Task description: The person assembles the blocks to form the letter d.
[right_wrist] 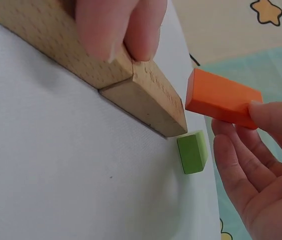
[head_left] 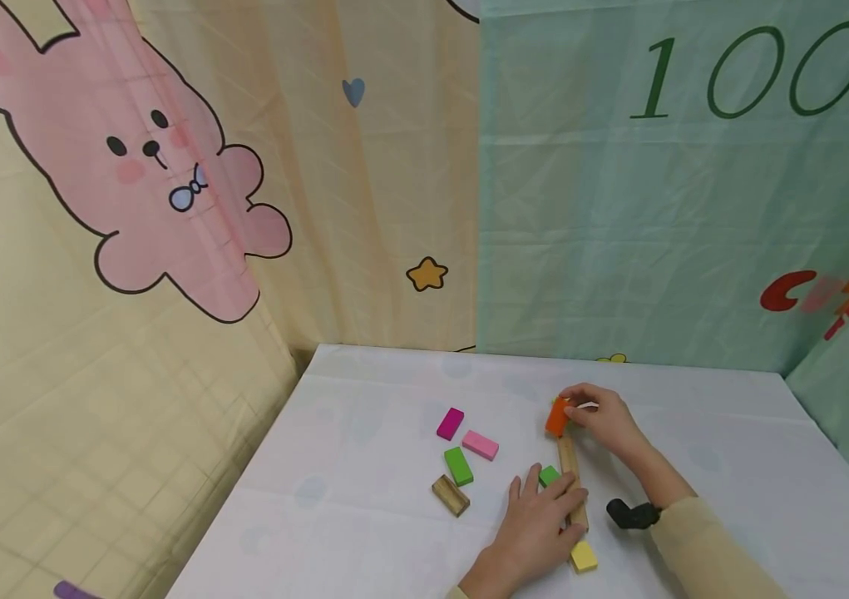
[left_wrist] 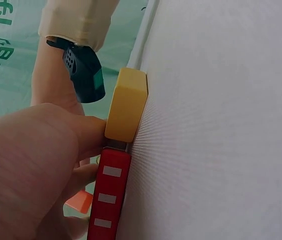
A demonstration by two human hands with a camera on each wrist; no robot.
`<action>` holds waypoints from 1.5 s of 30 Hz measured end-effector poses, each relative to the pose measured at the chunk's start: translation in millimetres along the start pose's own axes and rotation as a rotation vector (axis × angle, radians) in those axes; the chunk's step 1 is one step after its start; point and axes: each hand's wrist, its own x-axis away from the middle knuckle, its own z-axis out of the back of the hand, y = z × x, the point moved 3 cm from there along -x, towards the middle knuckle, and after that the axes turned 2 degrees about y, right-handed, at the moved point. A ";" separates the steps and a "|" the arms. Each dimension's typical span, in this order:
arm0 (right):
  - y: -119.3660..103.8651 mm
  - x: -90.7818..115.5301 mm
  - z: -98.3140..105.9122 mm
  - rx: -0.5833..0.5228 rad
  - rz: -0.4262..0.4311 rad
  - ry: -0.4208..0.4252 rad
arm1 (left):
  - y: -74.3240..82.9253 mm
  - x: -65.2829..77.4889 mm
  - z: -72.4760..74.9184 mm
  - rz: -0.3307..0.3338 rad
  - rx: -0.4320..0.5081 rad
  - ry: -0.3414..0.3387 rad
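Observation:
An orange block (head_left: 556, 418) is pinched between the thumb and fingers of my right hand (head_left: 604, 423), held tilted over the far end of a wooden row. In the right wrist view, the orange block (right_wrist: 223, 98) is raised beside two end-to-end wooden blocks (right_wrist: 146, 100). My left hand (head_left: 536, 516) rests along the row with fingers spread, two fingertips touching the wood. A green block (head_left: 550, 476) lies by its fingers. The left wrist view has a yellow block (left_wrist: 127, 104) near its thumb and a red block (left_wrist: 110, 195) with pale squares.
Left of the hands lie a magenta block (head_left: 450, 423), a pink block (head_left: 480, 445), a green block (head_left: 458, 466) and a brown wooden block (head_left: 451, 496). Another green block (right_wrist: 192, 152) stands past the row's far end. Printed curtains (head_left: 394, 183) border the white table (head_left: 349, 433).

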 end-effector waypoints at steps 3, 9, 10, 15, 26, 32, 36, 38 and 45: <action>1.2 -1.3 0.6 -0.002 -0.021 -0.008 | 0.4 0.4 0.4 0.003 0.009 0.004; 7.7 -4.2 0.7 0.019 -0.008 -0.017 | 0.1 0.0 -0.3 0.005 0.005 0.007; 8.3 -4.7 0.6 0.027 0.001 -0.016 | -0.1 -0.1 -0.3 0.005 0.005 0.007; 8.1 -7.8 0.0 0.071 0.047 -0.033 | -0.8 -0.6 -0.2 0.008 0.019 -0.003; 12.8 -20.4 -7.4 0.159 0.039 -0.112 | -0.3 -0.8 -0.4 0.023 0.011 -0.019; 12.7 -23.0 -10.7 0.219 0.066 -0.143 | 0.3 -1.5 -1.2 0.017 0.013 -0.017; 14.6 -23.1 -15.0 0.292 0.105 -0.157 | 0.1 -1.6 -1.5 0.013 0.029 -0.021; 16.1 -22.7 -16.4 0.325 0.114 -0.153 | 0.0 -1.7 -1.6 0.009 0.033 -0.021; 19.1 -20.8 -18.3 0.453 0.134 -0.134 | -1.3 -1.9 -1.8 0.009 0.019 -0.013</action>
